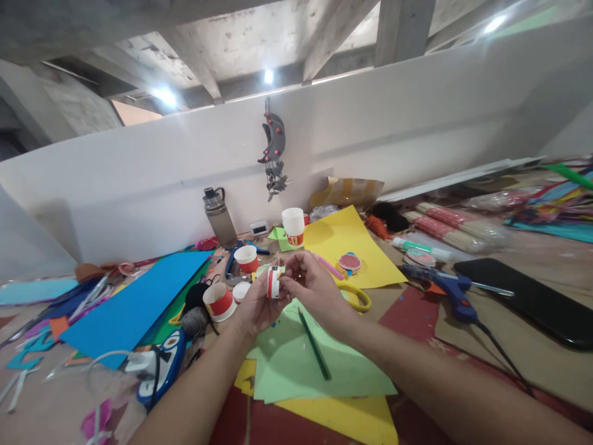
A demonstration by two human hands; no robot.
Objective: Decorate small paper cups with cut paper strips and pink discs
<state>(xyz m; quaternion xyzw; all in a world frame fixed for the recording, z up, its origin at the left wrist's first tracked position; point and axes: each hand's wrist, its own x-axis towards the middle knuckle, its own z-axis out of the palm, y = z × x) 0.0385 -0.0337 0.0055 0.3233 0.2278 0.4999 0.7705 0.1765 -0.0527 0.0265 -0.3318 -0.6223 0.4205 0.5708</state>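
While the left hand (254, 309) pinches a round paper cup (272, 284), the right hand's grip (317, 290) is unclear.

Near the back edge of the worktop (44, 408) stands a bottle (220, 219), a cup stack (293, 226) to its right; toward the front edge a pencil (314, 346) lies on paper sheets (359, 374), between a power strip (171, 364), left, and a glue gun (454, 292), right

Left of the fingers (306, 264), red-and-white paper cups (249, 266) block passage; stacked cups (293, 225) stand beyond; room opens overhead.
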